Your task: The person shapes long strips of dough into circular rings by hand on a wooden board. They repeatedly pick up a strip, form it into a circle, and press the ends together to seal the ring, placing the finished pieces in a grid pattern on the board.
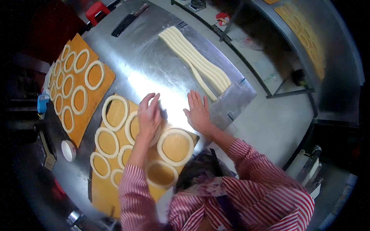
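My left hand (149,115) hovers at the upper part of the nearer orange board (104,192), fingers bent and slightly apart, partly covering dough rings (175,146); nothing shows in it. My right hand (196,109) is open, fingers stretched out over the steel tabletop (138,57), just below long white dough strands (194,57) lying side by side, one partly separated. Several rings of different sizes lie on the nearer board. A second orange board (88,111) at the left holds several more rings.
A black brush (123,25) lies at the table's back, a small white bowl (68,150) at the left. Beyond are a red stool (94,13), a blue object (43,102), a metal rack (289,91) with another orange board (298,30), and equipment at lower right (310,169).
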The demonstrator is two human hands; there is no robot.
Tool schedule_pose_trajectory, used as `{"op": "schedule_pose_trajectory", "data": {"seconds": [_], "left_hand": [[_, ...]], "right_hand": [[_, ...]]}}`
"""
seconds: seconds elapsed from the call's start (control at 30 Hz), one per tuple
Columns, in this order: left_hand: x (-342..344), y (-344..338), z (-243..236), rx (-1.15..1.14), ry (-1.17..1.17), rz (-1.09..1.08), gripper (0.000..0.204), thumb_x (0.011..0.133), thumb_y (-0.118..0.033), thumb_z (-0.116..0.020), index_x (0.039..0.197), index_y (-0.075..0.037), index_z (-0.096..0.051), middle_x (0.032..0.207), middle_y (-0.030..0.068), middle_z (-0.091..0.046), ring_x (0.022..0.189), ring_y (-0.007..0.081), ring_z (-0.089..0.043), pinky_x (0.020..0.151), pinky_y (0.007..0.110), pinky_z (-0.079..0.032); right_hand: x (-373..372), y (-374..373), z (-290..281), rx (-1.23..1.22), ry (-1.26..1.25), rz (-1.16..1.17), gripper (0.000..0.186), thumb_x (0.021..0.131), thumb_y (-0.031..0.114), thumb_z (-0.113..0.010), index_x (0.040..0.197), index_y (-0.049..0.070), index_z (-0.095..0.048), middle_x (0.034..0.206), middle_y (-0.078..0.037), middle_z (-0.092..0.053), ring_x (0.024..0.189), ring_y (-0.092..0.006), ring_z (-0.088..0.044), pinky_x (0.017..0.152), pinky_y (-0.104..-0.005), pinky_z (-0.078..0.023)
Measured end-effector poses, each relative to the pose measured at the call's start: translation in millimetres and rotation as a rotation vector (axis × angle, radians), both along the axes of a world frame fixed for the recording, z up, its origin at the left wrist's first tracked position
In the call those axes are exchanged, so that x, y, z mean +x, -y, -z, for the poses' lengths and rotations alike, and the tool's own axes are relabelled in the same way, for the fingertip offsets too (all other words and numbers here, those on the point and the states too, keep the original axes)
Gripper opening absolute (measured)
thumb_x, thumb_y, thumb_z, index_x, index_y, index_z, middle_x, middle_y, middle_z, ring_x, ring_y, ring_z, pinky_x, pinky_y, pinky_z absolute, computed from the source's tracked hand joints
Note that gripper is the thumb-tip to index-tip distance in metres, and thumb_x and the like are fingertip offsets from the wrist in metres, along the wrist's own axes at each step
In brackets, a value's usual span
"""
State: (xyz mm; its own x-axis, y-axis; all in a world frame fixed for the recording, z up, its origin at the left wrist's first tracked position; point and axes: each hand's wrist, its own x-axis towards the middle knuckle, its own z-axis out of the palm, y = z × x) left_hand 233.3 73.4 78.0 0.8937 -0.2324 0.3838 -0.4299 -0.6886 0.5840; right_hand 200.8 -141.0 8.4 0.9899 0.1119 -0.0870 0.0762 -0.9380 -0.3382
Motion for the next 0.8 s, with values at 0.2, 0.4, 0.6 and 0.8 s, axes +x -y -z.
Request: {"op": "schedule_pose_trajectory", "data": {"seconds": [0.2,0.4,0.6,0.8], "left_hand": [[161,81,26,0.405,0.075,0.209,0.066,0.084,0.007,-0.049,0.148,-0.008,-0.041,0.155,0.0147,-0.037,0.143,0.0336,-0.037,0.117,0.05,-0.031],[195,80,66,0.649,0.015,0.296,0.064,0.088,0.001,-0.049,0.151,-0.01,-0.039,0.161,0.0101,-0.03,0.148,0.0295,-0.029,0.121,0.049,-0.024],[193,45,65,0.543,-0.02,0.27,0.07,0.084,0.005,-0.052,0.151,-0.012,-0.038,0.158,0.0095,-0.035,0.145,0.0307,-0.034,0.118,0.049,-0.031],[252,64,62,0.803,0.141,0.11,0.067,0.088,-0.002,-0.053,0.152,-0.012,-0.036,0.157,0.0089,-0.037,0.144,0.0298,-0.035,0.118,0.051,-0.031]], "right_hand": [[54,31,-4,0.083,0.158,0.061,0.064,0.098,0.024,-0.058,0.149,-0.007,-0.034,0.158,-0.024,-0.029,0.148,-0.0369,-0.026,0.122,-0.0521,-0.016],[50,40,-10,0.181,0.106,-0.038,0.063,0.093,0.017,-0.063,0.146,-0.008,-0.038,0.156,-0.024,-0.033,0.147,-0.0376,-0.028,0.121,-0.0494,-0.02],[46,56,-9,0.301,0.141,0.075,0.064,0.085,0.011,-0.071,0.141,-0.005,-0.044,0.142,-0.02,-0.047,0.131,-0.0356,-0.044,0.111,-0.0455,-0.036],[46,61,-17,0.205,0.056,0.172,0.054,0.083,0.015,-0.074,0.131,0.002,-0.054,0.12,-0.013,-0.055,0.114,-0.0294,-0.055,0.095,-0.0438,-0.047]]}}
